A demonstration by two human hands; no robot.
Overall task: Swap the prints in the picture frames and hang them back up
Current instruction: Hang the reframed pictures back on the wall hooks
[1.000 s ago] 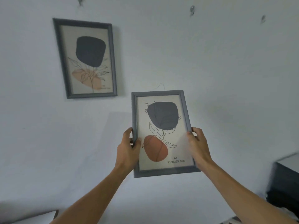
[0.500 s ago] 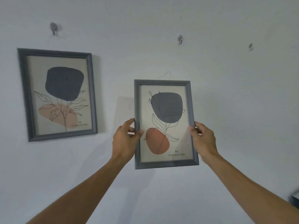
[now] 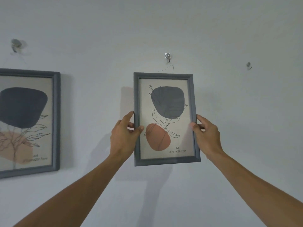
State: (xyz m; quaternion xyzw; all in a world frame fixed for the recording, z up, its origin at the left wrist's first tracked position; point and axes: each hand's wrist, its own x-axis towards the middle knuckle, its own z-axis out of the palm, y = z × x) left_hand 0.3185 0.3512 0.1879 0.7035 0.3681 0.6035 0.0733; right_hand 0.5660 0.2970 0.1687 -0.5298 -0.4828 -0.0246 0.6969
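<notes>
I hold a grey picture frame (image 3: 164, 76) upright in front of the white wall. Its print (image 3: 165, 118) shows a dark blue blob, a rust blob and a line-drawn leaf. My left hand (image 3: 123, 136) grips the frame's left edge and my right hand (image 3: 207, 135) grips its right edge. A thin hanging wire (image 3: 168, 68) loops up from the frame's top, just below a metal wall hook (image 3: 167, 56). A second grey frame (image 3: 56, 122) with a similar print hangs on the wall at the left, partly cut off.
Another hook (image 3: 16, 45) sits above the left frame, and a third hook (image 3: 248, 65) is on the wall to the right. The rest is bare white wall (image 3: 246, 128).
The held frame has risen and come closer to the middle hook. The view has shifted, so the hung frame has slid left and partly out of view.
</notes>
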